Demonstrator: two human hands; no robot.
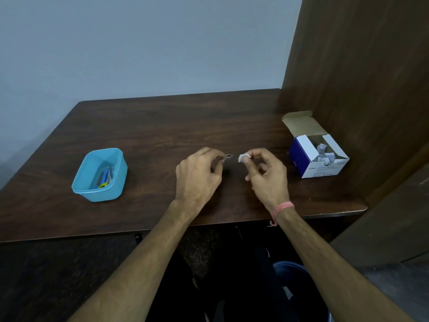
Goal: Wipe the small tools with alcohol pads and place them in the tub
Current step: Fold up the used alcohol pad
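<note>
— At the bottom of the frame, what do you have?

— My two forearms rising from the lower corners toward the middle. A pink thread band [283, 208] sits on the right wrist. Below the table edge I see a dark floor and a blue rounded thing [293, 270], partly hidden.

— And the hands?

— Both are over the middle of the dark wooden table [162, 126]. My left hand [197, 174] has its fingers curled, and the fingertips pinch a small metal tool [228, 157]; it is too small for me to say what kind. My right hand [267, 173] is curled too, thumb and forefinger pinching a folded white alcohol pad [243, 157]. Pad and tool are near each other with a narrow gap between; they are not touching.

— Where is the tub?

— Left of centre, well apart from the hands, stands the light blue tub [80, 183]. Inside it lie some small tools [105, 180], blue, yellow and metal, bunched against its right side.

— Anything farther back?

— At the right of the frame an open white and blue box [325, 169] stands on the table, its flap raised, with crumpled packets [322, 151] inside. Beside it rises a brown wooden panel [359, 66]; behind the table is a pale grey wall [139, 43].
</note>
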